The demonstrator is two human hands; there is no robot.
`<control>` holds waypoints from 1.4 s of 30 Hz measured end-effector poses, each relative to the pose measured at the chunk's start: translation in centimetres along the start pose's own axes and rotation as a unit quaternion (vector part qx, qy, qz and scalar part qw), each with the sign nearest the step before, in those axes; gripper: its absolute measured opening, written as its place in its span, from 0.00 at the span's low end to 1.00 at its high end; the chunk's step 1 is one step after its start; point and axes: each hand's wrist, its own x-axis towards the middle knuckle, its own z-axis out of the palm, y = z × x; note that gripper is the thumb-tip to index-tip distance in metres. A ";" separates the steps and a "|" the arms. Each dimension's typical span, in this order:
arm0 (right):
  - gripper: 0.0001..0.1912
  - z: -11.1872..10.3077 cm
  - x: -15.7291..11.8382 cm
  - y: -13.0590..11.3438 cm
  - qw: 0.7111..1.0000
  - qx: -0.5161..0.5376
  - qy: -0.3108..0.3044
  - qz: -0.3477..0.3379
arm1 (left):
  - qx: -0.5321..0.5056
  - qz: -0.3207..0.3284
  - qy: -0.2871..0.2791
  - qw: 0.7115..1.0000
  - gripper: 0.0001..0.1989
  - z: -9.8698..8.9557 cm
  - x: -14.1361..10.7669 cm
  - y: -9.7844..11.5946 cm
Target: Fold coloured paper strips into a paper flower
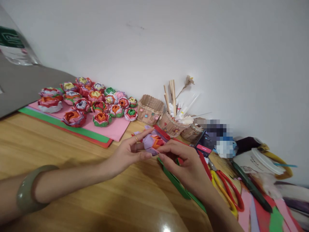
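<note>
Between my two hands, above the wooden table (79,180), is a folded paper flower (150,141) with purple outer petals and orange inner ones. My left hand (135,148) grips it from the left side, thumb below and fingers behind. The fingertips of my right hand (183,161) pinch its right edge, hiding part of the petals. Green paper strips (173,178) lie beneath my right hand. A red paper strip (161,132) shows just behind the flower.
Several finished paper flowers (98,118) sit on stacked coloured sheets (118,129) at the left back. Decorated baskets (150,109) stand against the wall, one holding sticks. To the right are scissors (225,190), a phone (205,143), a white tub (256,162), a dark green cutter-like tool (253,187) and paper strips.
</note>
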 end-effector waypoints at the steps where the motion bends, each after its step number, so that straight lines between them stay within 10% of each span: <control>1: 0.07 0.0 0.1 -0.1 1.000 -0.002 -0.003 0.004 | -0.004 -0.005 -0.007 1.000 0.35 0.0 -0.1 0.0; 8: 0.08 0.7 -0.2 -0.3 0.992 -0.102 0.061 -0.033 | -0.051 -0.008 -0.043 0.998 0.35 -0.1 0.0 -0.1; 20: 0.06 1.5 -1.4 -0.1 0.899 -0.369 0.135 -0.195 | -0.078 0.024 -0.037 0.996 0.30 0.0 0.3 0.0; 28: 0.08 0.1 -0.2 -0.1 0.999 -0.018 0.034 -0.033 | -0.051 0.030 -0.026 0.998 0.29 -0.1 0.4 -0.1; 42: 0.04 -0.2 0.0 -0.3 0.982 0.153 -0.023 0.108 | -0.059 0.036 -0.055 0.996 0.30 -0.2 0.5 -0.3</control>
